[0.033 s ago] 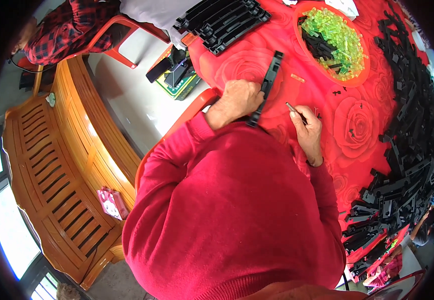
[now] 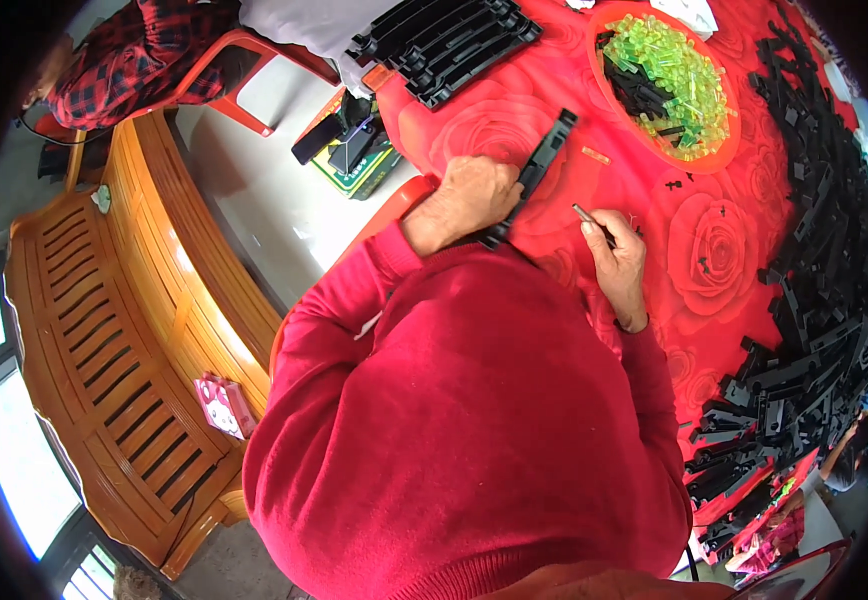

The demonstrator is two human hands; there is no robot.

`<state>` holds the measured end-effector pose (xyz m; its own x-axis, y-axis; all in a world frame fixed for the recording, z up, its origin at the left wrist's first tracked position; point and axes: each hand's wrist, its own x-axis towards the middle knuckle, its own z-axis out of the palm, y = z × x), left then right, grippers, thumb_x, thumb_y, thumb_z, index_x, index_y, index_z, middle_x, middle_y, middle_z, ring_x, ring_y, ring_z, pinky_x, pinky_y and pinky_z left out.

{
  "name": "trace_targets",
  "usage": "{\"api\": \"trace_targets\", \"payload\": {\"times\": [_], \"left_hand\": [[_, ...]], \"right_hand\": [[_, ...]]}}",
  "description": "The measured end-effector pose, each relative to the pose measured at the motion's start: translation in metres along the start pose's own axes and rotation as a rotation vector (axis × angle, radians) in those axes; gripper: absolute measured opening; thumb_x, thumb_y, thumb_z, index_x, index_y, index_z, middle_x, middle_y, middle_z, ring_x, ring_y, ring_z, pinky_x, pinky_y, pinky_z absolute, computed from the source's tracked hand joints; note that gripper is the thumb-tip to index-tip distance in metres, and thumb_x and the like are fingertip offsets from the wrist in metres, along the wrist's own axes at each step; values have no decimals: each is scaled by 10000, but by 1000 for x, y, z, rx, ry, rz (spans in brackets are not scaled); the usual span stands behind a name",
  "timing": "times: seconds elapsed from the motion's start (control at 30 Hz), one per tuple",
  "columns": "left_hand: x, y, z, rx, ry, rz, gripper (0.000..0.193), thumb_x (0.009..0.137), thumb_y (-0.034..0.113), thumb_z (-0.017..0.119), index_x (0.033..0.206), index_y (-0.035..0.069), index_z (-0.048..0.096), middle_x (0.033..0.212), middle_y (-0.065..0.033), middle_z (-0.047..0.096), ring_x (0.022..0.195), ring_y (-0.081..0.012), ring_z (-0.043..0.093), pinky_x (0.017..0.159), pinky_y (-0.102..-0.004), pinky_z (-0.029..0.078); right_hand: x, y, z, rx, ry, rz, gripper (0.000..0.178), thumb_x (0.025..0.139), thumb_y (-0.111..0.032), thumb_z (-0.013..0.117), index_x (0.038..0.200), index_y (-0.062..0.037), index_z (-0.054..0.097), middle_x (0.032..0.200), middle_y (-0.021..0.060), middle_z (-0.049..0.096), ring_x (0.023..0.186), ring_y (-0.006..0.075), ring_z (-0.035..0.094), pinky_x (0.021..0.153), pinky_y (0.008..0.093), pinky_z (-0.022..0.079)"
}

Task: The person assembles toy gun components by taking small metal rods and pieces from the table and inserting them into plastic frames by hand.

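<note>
My left hand (image 2: pixel 476 190) is closed around a long black plastic strip (image 2: pixel 546 152). The strip slants from near my body up to the right, over the red rose-patterned tablecloth. To its right, my right hand (image 2: pixel 616 258) pinches a short slim tool (image 2: pixel 584 213) with a metal-looking end, pointing up-left toward the strip. The tool's tip stands apart from the strip, and its other end is hidden in my palm. Beyond the hands lies a small amber-coloured piece (image 2: pixel 596 156) on the cloth.
An orange-red basin (image 2: pixel 702 166) holds yellow-green translucent pieces and small black ones. Black strips (image 2: pixel 454 45) lie side by side at the far edge. A large heap of black parts (image 2: pixel 814 300) covers the right side. Left are a wooden bench (image 2: pixel 104 330) and a person in a checked shirt (image 2: pixel 124 70).
My left hand has shifted slightly left, and the black strip has moved a little down and tilted more to the right. My right hand has barely moved.
</note>
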<state>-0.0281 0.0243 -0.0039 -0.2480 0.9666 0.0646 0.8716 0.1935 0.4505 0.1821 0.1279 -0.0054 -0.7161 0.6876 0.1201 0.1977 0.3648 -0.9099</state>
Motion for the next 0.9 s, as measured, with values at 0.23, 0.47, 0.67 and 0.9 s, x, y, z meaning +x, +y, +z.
{"api": "trace_targets", "payload": {"times": [0.23, 0.47, 0.67, 0.9], "left_hand": [[-13, -16, -17, 230, 97, 237, 145, 776, 219, 652, 819, 86, 613, 781, -86, 606, 775, -270, 600, 664, -387, 475], [-38, 0, 4, 57, 391, 202, 245, 707, 189, 722, 904, 73, 632, 1003, -88, 564, 889, -266, 537, 786, -402, 418], [-44, -1, 30, 76, 455, 68, 282, 706, 214, 710, 941, 77, 636, 1057, -98, 564, 971, -270, 519, 878, -482, 377], [-40, -1, 31, 158, 316, 120, 260, 735, 202, 599, 955, 69, 637, 1082, -134, 562, 997, -279, 519, 870, -474, 395]], "right_hand": [[14, -15, -14, -227, -51, -117, 137, 851, -86, 620, 957, 0, 614, 812, 123, 594, 739, 258, 594, 657, 334, 464], [38, -28, -9, -418, -106, -174, 131, 816, -113, 652, 895, -35, 582, 821, 102, 620, 738, 273, 605, 660, 377, 462], [56, -33, 9, -683, -206, -408, 148, 800, -176, 661, 854, -66, 579, 751, 78, 570, 714, 273, 561, 620, 396, 410], [61, -33, 14, -719, -232, -368, 140, 794, -167, 648, 831, -74, 549, 736, 68, 558, 708, 270, 557, 615, 393, 410]]}}
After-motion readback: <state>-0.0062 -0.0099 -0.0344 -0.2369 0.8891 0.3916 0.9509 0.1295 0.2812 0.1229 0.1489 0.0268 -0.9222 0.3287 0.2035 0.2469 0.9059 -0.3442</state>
